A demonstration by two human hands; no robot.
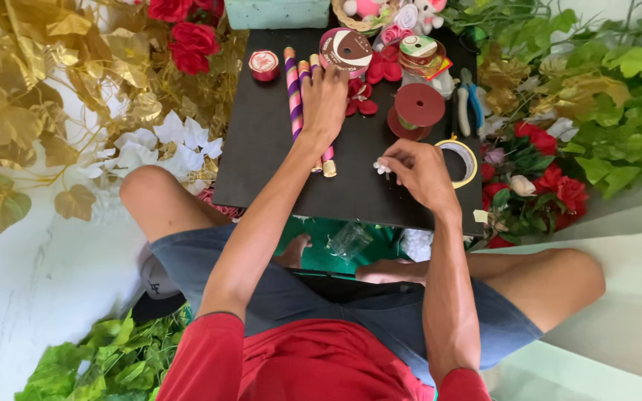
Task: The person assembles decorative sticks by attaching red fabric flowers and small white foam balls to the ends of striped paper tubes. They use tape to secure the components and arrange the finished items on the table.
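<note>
I sit cross-legged behind a low black board [261, 148]. My left hand [324, 100] reaches forward and rests its fingers on a few striped paper rolls [293, 93] lying lengthwise on the board. My right hand [419, 172] is nearer to me, at the board's right side, pinching a small white flower [382, 168] between its fingertips. A roll of tape with a yellow rim [467, 160] lies just right of that hand. Dark red ribbon spools [418, 106] and red petals [367, 98] lie between the two hands.
More ribbon spools [345, 49], a small red spool [264, 64], blue-handled pliers [472, 102] and a basket [365, 18] stand at the board's far end. Gold leaves [46, 67], white flowers [157, 145], red roses [551, 186] and green foliage [603, 96] surround it. A clear plastic piece [349, 239] lies by my feet.
</note>
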